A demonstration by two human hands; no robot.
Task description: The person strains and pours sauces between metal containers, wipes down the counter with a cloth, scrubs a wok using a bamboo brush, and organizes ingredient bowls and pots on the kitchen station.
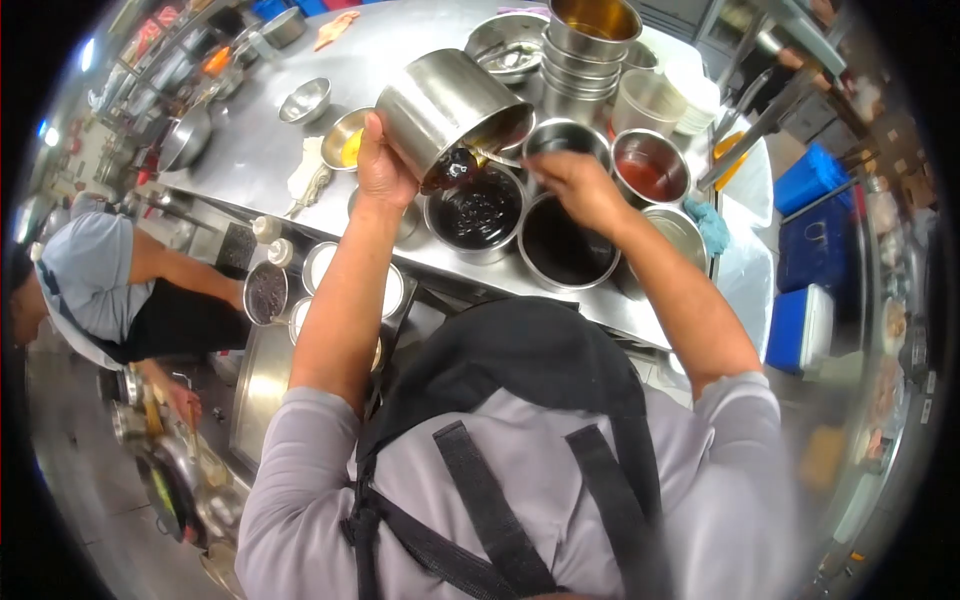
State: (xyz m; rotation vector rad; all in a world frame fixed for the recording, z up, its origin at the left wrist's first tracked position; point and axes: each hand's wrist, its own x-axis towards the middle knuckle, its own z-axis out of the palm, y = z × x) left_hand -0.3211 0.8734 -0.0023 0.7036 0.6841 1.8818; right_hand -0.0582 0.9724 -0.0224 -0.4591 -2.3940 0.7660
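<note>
My left hand (386, 168) grips a cylindrical steel pot (447, 98), tipped so its mouth faces down and right. Thick dark sauce (457, 166) gathers at the lip, above a steel pot of glossy dark liquid (475, 207). My right hand (577, 186), a little blurred, closes around a thin metal utensil (497, 157) that reaches to the tipped pot's mouth; its far end is hidden. Below that hand stands another pot of dark liquid (568, 245). Close by on the right is a pot of reddish-brown sauce (652, 168).
Stacked steel pots (580, 75) and a cloudy plastic container (646, 103) stand behind. A bowl with something yellow (347, 140) and a white cloth (308, 176) lie left. A blue cloth (708, 226) is at the right edge. A co-worker (110, 285) leans in at the left.
</note>
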